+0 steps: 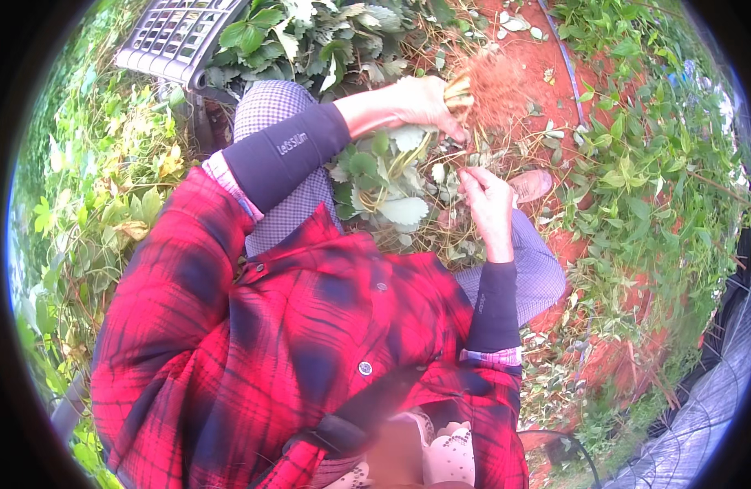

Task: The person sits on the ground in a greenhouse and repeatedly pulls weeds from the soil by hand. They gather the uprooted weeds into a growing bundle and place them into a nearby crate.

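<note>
My left hand is closed around a bundle of bare-root plants, gripping the pale stems. Their reddish, hair-like roots fan out to the right of the fist. Below that hand are toothed green leaves, like strawberry leaves, some showing pale undersides; which of them belong to the bundle is unclear. My right hand is just below the roots, thumb and forefinger pinched together. Whether a thin strand lies between those fingertips is too fine to tell.
A grey plastic crate stands at upper left, beside a heap of similar leafy plants. Cut leaves and dry stems litter the red soil. Dense greenery grows along the right, with a thin hose or strip nearby.
</note>
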Demonstrator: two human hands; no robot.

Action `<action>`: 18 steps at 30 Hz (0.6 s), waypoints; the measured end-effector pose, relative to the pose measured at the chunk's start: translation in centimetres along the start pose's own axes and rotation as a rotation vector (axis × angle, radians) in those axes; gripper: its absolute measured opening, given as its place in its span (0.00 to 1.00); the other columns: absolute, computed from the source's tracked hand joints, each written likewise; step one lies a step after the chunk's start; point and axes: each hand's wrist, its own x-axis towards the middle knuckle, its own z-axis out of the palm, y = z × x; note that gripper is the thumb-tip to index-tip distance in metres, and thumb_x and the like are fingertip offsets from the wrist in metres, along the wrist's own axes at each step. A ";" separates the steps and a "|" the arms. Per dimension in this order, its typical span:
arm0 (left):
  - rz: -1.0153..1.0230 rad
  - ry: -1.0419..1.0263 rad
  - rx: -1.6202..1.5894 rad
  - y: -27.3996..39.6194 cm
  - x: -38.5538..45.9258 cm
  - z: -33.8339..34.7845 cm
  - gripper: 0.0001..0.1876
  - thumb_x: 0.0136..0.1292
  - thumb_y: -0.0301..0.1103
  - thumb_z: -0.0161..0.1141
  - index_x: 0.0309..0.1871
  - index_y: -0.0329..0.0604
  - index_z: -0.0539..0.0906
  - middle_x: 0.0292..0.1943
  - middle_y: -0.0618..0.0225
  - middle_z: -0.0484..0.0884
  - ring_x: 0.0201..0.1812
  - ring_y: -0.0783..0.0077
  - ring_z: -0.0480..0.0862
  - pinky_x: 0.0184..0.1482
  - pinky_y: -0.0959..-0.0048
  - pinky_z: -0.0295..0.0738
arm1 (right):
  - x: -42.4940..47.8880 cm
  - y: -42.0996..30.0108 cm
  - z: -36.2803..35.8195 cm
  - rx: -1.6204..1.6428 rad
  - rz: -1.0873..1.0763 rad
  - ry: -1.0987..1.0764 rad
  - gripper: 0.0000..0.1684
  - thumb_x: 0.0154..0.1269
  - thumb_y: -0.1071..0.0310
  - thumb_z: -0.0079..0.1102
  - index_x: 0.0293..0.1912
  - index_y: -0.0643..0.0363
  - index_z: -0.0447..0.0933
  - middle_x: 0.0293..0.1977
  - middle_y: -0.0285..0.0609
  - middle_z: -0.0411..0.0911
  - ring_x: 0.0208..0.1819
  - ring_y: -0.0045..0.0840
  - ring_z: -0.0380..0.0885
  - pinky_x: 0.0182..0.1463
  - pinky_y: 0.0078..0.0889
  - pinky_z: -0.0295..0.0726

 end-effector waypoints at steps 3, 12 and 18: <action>0.016 0.006 0.097 0.0 -0.1 0.4 0.19 0.30 0.43 0.72 0.22 0.42 0.78 0.19 0.69 0.78 0.21 0.74 0.74 0.27 0.75 0.68 | 0.4 -1.3 0.3 -0.169 -0.160 0.004 0.09 0.57 0.70 0.51 0.34 0.65 0.76 0.21 0.43 0.75 0.22 0.22 0.75 0.28 0.24 0.71; 0.057 0.027 0.218 0.5 -0.2 0.4 0.15 0.29 0.41 0.70 0.20 0.42 0.79 0.19 0.69 0.79 0.20 0.75 0.75 0.25 0.77 0.68 | 0.4 -2.7 0.0 -0.005 -0.030 -0.019 0.08 0.56 0.69 0.50 0.31 0.64 0.74 0.20 0.43 0.74 0.22 0.29 0.74 0.27 0.25 0.70; 0.089 -0.075 0.238 -1.3 1.1 0.4 0.18 0.28 0.43 0.69 0.22 0.40 0.80 0.21 0.65 0.80 0.23 0.71 0.77 0.29 0.75 0.70 | 0.5 -1.6 0.4 -0.256 -0.240 0.110 0.08 0.55 0.70 0.47 0.31 0.64 0.74 0.17 0.43 0.73 0.18 0.32 0.71 0.25 0.27 0.69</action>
